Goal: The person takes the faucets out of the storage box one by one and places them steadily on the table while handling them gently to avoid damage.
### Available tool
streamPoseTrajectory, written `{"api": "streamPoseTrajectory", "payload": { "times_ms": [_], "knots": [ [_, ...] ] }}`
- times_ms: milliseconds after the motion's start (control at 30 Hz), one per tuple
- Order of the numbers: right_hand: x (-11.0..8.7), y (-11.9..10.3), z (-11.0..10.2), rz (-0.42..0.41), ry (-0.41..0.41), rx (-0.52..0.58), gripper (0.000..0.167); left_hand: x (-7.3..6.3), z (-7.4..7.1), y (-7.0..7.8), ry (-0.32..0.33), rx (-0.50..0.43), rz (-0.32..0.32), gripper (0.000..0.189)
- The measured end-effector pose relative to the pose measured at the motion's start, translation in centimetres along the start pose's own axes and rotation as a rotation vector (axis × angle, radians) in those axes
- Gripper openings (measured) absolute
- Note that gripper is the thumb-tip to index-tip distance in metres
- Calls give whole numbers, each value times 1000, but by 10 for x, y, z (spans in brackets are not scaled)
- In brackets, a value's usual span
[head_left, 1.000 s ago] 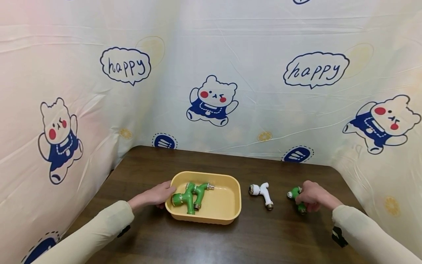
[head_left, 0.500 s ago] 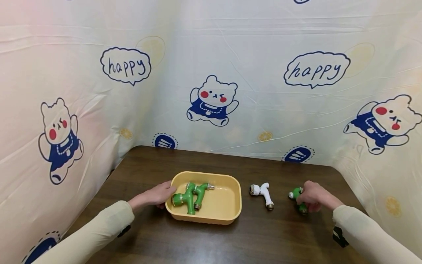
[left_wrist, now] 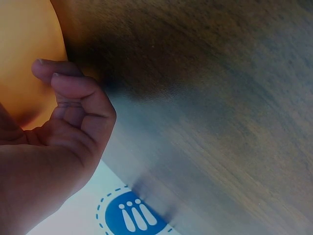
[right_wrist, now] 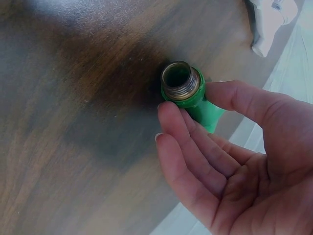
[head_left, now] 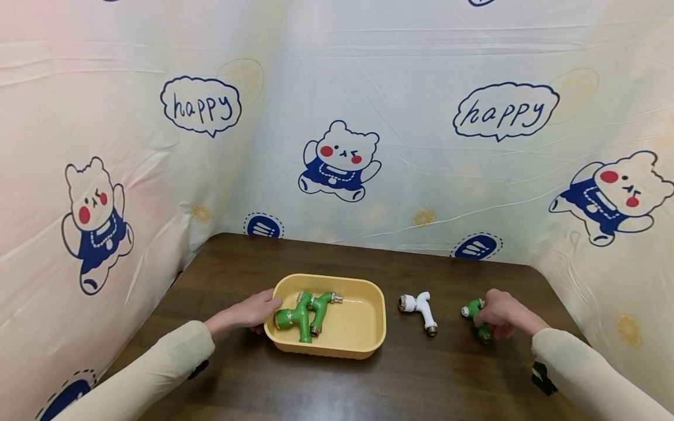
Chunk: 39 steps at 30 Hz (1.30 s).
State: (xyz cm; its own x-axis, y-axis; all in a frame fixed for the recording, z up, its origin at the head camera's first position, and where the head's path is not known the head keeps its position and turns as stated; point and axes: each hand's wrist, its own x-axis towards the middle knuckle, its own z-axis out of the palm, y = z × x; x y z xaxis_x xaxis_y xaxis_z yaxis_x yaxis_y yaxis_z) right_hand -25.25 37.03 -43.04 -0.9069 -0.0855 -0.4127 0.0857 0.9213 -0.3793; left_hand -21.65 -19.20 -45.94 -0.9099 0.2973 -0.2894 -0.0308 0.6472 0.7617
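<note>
At its left end, a yellow plastic basin is gripped by my left hand, thumb at the rim and the other fingers curled against the outer wall. Inside lie two green faucets, the nearer green faucet overlapping the farther green faucet. My right hand pinches another green faucet at the table's right side, thumb on one side and fingers on the other. Its threaded metal end faces the right wrist camera. A white faucet lies between the basin and my right hand.
The dark brown wooden table carries all these things. A pale printed curtain with bear drawings hangs behind it and along both sides.
</note>
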Motion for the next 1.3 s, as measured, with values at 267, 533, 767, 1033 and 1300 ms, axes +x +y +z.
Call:
{"api": "streamPoseTrajectory", "payload": {
  "times_ms": [267,533,767,1033,1300],
  "knots": [
    [0,2,2,-7,4,1,18,1,1,0,3,2,-4,35],
    [-1,1,2,10,-4,4,17,2,0,-1,-6,4,-8,36],
    [-1,1,1,9,-4,-1,17,3,-1,-2,-14,9,8,35],
    [-3,-2,1,19,-7,-20,19,3,0,-2,-6,17,-6,35],
    [-5,-9,-4,22,-49,-50,27,1,0,0,1,26,-3,35]
  ]
}}
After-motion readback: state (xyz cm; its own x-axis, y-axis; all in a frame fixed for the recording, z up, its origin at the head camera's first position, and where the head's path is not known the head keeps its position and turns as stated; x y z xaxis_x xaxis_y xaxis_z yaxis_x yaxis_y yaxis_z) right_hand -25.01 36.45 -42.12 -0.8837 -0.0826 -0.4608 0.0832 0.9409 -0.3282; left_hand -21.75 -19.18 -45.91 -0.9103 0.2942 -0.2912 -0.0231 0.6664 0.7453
